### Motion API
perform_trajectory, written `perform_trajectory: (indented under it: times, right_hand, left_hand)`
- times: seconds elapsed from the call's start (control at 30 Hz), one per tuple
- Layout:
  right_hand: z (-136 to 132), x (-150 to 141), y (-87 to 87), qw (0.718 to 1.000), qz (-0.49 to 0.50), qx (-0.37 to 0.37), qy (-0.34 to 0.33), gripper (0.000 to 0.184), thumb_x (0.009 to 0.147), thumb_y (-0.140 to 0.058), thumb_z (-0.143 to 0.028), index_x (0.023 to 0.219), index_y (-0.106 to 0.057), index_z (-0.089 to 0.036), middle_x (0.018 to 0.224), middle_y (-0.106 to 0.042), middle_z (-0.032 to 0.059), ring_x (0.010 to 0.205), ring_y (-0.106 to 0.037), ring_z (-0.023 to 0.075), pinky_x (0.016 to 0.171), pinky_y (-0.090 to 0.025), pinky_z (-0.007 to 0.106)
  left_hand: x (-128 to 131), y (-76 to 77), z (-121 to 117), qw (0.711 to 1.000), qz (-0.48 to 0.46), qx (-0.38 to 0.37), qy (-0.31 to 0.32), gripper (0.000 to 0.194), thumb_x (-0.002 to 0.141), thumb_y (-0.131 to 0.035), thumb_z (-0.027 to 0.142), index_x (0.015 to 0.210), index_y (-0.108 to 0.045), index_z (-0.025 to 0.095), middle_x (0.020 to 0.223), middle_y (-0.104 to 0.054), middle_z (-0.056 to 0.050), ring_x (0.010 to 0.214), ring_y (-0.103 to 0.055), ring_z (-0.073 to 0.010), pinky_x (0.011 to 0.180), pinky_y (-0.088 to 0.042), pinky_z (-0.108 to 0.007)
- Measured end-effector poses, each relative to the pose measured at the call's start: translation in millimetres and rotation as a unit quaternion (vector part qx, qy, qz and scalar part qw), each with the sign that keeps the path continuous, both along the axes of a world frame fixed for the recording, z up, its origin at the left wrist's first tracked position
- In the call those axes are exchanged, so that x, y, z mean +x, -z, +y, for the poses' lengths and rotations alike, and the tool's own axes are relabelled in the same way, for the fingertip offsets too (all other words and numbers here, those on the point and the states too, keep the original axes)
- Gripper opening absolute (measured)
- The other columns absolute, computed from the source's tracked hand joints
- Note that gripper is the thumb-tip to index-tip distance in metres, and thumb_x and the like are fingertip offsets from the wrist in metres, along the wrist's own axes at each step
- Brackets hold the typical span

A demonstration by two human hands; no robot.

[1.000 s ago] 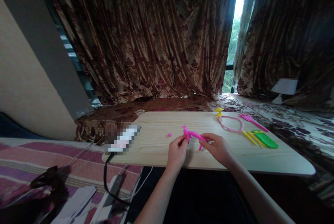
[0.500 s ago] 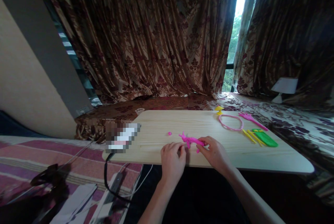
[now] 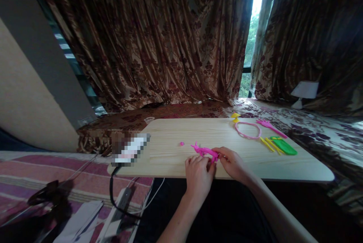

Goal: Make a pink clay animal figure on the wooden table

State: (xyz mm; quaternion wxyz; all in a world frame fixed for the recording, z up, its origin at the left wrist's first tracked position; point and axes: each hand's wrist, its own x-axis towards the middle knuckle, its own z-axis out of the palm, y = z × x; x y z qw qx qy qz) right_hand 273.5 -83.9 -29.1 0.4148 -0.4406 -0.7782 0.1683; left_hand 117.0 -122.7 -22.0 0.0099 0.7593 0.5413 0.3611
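Observation:
A bright pink plastic toy figure (image 3: 202, 149) lies low over the light wooden table (image 3: 176, 133), near its front edge. My right hand (image 3: 231, 163) pinches the figure's right end with curled fingers. My left hand (image 3: 198, 175) is closed in a pinch just under the figure's middle, touching it from below. A tiny pink piece (image 3: 182, 144) rests on the table to the left of the figure.
At the table's far right lie a pink ring (image 3: 247, 130), a pink stick (image 3: 270, 128), yellow sticks (image 3: 269, 145), a green flat piece (image 3: 285, 147) and a small yellow piece (image 3: 235, 116). A blurred object (image 3: 129, 150) with a black cable sits at the left edge. Curtains hang behind.
Both hands lowered the pink figure toward the table's front edge. My left hand slid right, from the figure's left end to under its middle.

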Motion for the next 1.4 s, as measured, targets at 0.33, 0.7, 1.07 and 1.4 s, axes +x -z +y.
perform_trajectory:
  times: [0.33,0.7,1.07,1.4]
  right_hand:
    - [3.7,1.0,7.9,0.999,0.016,-0.02,0.027,0.029,0.075,-0.057,-0.013,0.101,-0.067,-0.02,0.092,-0.071,0.0056,0.083,-0.064,0.0187,0.075,-0.051,0.031]
    - [-8.3,-11.0,-6.0,0.999,0.039,-0.027,0.016,0.021,0.08,-0.056,-0.017,0.093,-0.07,-0.025,0.082,-0.072,-0.0012,0.076,-0.066,0.0147,0.073,-0.049,0.025]
    - [-18.1,-18.1,-13.2,0.998,0.044,0.021,0.039,0.014,0.082,-0.057,-0.02,0.089,-0.069,-0.022,0.082,-0.069,0.0017,0.077,-0.063,0.0156,0.072,-0.048,0.027]
    - [-26.1,-20.7,-21.6,0.996,0.024,0.079,0.021,0.016,0.085,-0.056,-0.017,0.091,-0.07,-0.024,0.087,-0.067,0.004,0.084,-0.06,0.0184,0.079,-0.047,0.032]
  left_hand:
    - [1.2,1.3,3.0,1.0,-0.01,-0.004,0.002,0.016,0.084,-0.052,0.025,0.074,-0.063,0.021,0.079,-0.068,-0.004,0.084,-0.058,-0.0229,0.076,-0.032,-0.034]
    - [-4.6,1.5,9.2,0.994,-0.099,-0.026,0.033,0.012,0.082,-0.055,0.025,0.078,-0.066,0.02,0.078,-0.064,-0.004,0.078,-0.058,-0.0202,0.071,-0.039,-0.031]
    - [-14.6,-9.2,4.7,0.959,-0.247,-0.1,0.099,0.026,0.086,-0.047,0.029,0.074,-0.067,0.018,0.074,-0.065,-0.002,0.072,-0.059,-0.0163,0.068,-0.042,-0.026]
    - [-24.6,-19.0,7.1,0.894,-0.375,-0.229,0.086,0.042,0.079,-0.055,0.051,0.062,-0.066,0.015,0.051,-0.054,0.001,0.048,-0.047,-0.0115,0.047,-0.036,-0.022]
